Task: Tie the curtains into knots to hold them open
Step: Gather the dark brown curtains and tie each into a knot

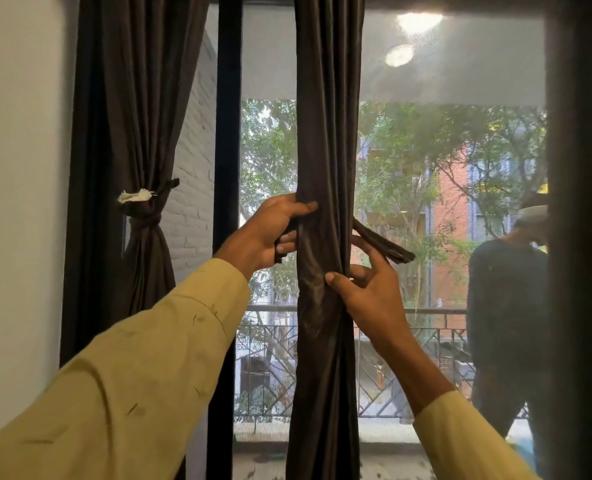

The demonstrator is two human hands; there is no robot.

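A dark brown curtain (327, 140) hangs gathered into a narrow column in the middle of the window. My left hand (273, 230) grips its left side and one end of a dark tie strip. My right hand (370, 292) holds the curtain's right edge, with the other end of the tie strip (388, 249) sticking out to the right between its fingers. Further left, a second dark curtain (131, 109) hangs bunched, bound at mid height by a knotted tie (145, 211) with a frayed white end.
A black window frame post (228, 133) stands between the two curtains, and a wide one (575, 237) at the right. A white wall (20, 168) borders the left. Behind the mesh screen a person (505, 306) stands on a railed balcony.
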